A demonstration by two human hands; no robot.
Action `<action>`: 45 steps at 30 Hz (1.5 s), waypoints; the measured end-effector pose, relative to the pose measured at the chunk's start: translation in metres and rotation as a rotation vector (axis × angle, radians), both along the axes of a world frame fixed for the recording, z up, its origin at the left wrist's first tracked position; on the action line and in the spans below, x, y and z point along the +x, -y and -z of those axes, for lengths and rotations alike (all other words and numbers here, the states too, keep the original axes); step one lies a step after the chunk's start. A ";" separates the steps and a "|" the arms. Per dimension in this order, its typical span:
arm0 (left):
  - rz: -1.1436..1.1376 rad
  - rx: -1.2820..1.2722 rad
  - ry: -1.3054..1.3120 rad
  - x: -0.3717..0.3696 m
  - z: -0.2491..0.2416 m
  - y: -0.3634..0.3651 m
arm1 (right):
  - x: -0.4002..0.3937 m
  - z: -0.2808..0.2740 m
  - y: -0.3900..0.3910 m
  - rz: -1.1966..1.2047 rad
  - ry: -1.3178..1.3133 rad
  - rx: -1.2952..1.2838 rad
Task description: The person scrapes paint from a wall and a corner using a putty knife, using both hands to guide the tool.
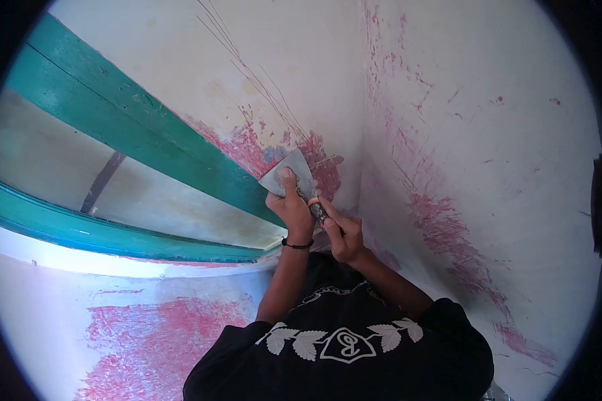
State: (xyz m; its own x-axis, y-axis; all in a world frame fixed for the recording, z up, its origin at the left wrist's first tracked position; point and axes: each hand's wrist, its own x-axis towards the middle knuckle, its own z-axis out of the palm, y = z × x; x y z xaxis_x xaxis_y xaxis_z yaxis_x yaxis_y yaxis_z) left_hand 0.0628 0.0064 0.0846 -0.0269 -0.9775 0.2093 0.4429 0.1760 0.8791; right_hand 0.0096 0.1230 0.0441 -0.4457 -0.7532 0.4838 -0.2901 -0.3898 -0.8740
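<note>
A paint scraper [299, 164] with a wide, pale grey blade lies with its edge at the wall. Around the blade the wall shows a rough pink-red patch [326, 172] and a small grey-blue spot [272, 154]. My left hand [294, 208], with a dark bracelet at the wrist, grips the scraper near its neck, one digit pressed along the blade. Lower down, my right hand [345, 238] is closed around the dark handle, which has an orange band. Part of the handle is hidden by the fingers.
A green wooden frame [147, 127] runs diagonally on the left, beside a pane [180, 204]. The right wall [488, 167] meets this wall in a corner and carries pink streaks. Another large pink patch [160, 341] marks the lower left wall.
</note>
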 end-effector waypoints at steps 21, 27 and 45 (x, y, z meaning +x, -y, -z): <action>-0.037 0.036 -0.016 -0.009 -0.016 -0.004 | -0.003 -0.017 0.004 0.051 -0.031 -0.074; 0.041 0.048 0.006 0.002 -0.017 -0.005 | 0.007 -0.010 0.004 0.046 0.014 -0.052; -0.017 -0.019 0.084 -0.007 -0.035 -0.001 | -0.004 -0.029 0.006 0.047 0.013 -0.049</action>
State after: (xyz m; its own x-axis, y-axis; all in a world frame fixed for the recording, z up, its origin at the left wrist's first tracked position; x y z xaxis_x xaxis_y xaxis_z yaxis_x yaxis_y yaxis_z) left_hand 0.0558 0.0079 0.1199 -0.0290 -0.9738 0.2257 0.3642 0.2000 0.9096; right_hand 0.0054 0.1169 0.0726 -0.4862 -0.7070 0.5135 -0.2981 -0.4182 -0.8580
